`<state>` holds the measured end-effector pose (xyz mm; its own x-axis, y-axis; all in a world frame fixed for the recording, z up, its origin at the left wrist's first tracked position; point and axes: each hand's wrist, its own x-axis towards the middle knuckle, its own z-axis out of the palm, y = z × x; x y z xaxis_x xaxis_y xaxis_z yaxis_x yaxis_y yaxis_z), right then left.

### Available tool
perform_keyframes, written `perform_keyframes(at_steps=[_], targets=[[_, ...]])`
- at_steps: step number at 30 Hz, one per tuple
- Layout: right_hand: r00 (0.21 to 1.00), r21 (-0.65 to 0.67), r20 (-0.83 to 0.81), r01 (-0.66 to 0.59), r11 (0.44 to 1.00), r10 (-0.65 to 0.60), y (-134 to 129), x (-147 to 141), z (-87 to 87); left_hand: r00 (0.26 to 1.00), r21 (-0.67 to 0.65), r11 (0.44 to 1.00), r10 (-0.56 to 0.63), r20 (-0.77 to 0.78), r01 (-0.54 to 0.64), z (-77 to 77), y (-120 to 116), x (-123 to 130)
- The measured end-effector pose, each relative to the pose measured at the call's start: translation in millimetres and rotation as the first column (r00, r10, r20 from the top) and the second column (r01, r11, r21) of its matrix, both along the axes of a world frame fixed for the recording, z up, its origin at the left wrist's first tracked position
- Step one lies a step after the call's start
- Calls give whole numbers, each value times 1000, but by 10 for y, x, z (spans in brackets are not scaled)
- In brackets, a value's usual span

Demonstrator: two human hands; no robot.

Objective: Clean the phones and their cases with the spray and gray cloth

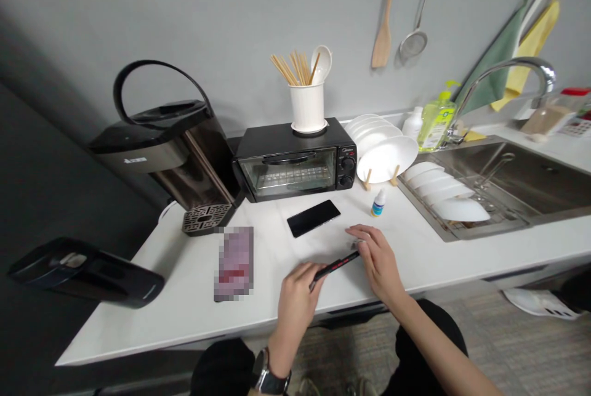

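A slim black pen (336,265) with red lettering is held slantwise just above the counter's front part. My left hand (296,299), with a watch on its wrist, is closed around the pen's lower left end. At the upper right end, the thumb and fingers of my right hand (379,265) close in on the pen. A small greyish thing by those fingertips is too blurred to make out. Beyond my hands lies a black smartphone (314,218), screen up. A small white dropper bottle (378,204) with a blue and yellow label stands upright behind my right hand.
On the white counter (184,316), a pixelated purplish item (234,263) lies left of my hands. Further left are a dark bottle-shaped device (87,273) and a water dispenser (170,149). A toaster oven (295,162), plates (385,149) and a sink (535,180) line the back and right.
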<state>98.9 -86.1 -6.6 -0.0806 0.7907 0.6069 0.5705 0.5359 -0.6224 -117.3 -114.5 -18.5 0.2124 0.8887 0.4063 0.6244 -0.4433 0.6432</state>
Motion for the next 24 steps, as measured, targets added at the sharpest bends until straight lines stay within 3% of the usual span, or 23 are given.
perform_keyframes(at_steps=[3, 6, 8, 10, 14, 16, 18, 22, 24], targets=[[955, 19, 294, 24, 1000, -28, -136, -353, 25, 1000, 34, 999, -5, -30, 6, -30, -2, -13], [904, 18, 404, -161, 987, 140, -330, -738, 27, 998, 119, 993, 7, -60, 1, -123, 12, -43], [869, 35, 437, -274, 961, 232, -360, -817, 30, 998, 149, 989, 16, -65, -6, -160, 18, -55], [863, 54, 460, -265, 963, 211, -256, -672, 45, 998, 113, 994, 9, -66, -1, -139, 15, -51], [891, 45, 452, 31, 998, -48, 113, -85, 94, 997, 5, 1000, 4, -72, -3, -7, -3, -3], [896, 52, 431, 93, 994, -107, 171, 6, 102, 997, 1, 1000, 25, -74, -25, 17, -5, 17], [911, 57, 406, 54, 997, -72, 81, -165, 79, 997, 21, 999, 28, -77, -27, -20, 0, 21], [917, 34, 386, -125, 992, 103, -245, -858, 4, 994, 131, 991, 51, -102, -37, -193, 11, -26], [897, 50, 413, -195, 980, 157, -275, -1000, 6, 991, 162, 986, 65, -115, -46, -238, 12, -62]])
